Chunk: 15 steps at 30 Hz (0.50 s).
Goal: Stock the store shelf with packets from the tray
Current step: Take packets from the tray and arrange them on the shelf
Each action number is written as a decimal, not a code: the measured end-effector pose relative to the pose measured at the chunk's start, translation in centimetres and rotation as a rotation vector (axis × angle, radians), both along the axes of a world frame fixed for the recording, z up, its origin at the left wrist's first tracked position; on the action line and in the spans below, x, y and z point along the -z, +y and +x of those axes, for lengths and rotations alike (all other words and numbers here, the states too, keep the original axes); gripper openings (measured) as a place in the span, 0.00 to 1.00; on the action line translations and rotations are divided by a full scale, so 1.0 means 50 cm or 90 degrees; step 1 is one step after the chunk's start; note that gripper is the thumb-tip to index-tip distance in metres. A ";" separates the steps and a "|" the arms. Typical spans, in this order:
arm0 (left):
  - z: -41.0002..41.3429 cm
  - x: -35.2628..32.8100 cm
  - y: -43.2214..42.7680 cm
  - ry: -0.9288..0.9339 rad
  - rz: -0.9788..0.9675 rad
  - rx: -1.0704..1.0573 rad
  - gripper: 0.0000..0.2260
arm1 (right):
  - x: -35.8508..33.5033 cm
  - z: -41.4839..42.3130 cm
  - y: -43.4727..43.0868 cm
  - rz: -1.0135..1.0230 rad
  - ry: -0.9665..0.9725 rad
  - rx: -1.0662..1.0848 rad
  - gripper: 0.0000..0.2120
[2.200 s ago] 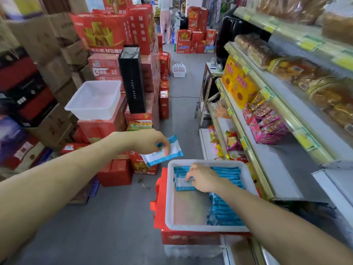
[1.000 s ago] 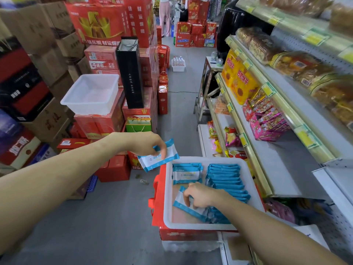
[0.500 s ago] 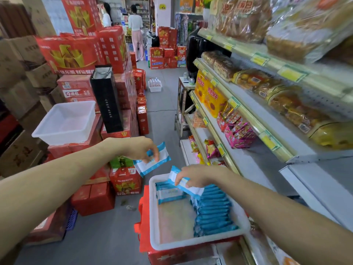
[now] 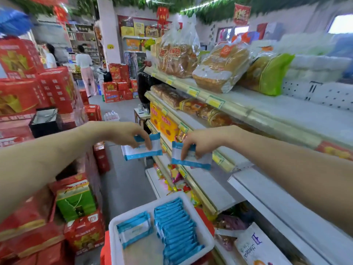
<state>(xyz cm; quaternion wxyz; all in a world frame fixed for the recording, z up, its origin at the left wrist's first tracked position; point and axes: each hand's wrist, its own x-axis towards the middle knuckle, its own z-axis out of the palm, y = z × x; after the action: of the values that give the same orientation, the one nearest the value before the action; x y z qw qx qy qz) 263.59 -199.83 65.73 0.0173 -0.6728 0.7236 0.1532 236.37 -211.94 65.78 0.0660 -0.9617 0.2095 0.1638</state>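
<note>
While the left hand (image 4: pixel 122 133) pinches one blue packet (image 4: pixel 142 149) and the right hand (image 4: pixel 202 141) pinches a second packet (image 4: pixel 191 157) | both high above the white tray (image 4: pixel 131 210), beside the grey shelf (image 4: pixel 210 186) | best: lay each flat, edges lined up.

I see the store shelf (image 4: pixel 282 109) on my right: bagged bread (image 4: pixel 221 67) sits on its top tier, yellow packets (image 4: pixel 168 127) one tier lower. Below, the white tray (image 4: pixel 145 207) holds blue packets (image 4: pixel 177 230).
</note>
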 end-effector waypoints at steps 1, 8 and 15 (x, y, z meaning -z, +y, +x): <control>-0.017 -0.029 -0.016 0.003 -0.012 0.016 0.23 | -0.033 -0.018 -0.005 -0.016 -0.002 0.007 0.23; -0.154 -0.227 -0.107 0.042 -0.103 0.106 0.25 | -0.254 -0.176 -0.011 -0.050 -0.099 0.098 0.23; -0.349 -0.341 -0.177 0.086 -0.151 0.201 0.23 | -0.371 -0.424 -0.006 -0.071 -0.199 0.268 0.23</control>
<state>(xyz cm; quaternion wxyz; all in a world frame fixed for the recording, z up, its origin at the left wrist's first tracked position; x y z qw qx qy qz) 246.13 -208.69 82.80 -0.0869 -0.5365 0.8325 0.1073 215.18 -212.26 84.31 0.0769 -0.9128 0.4009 -0.0155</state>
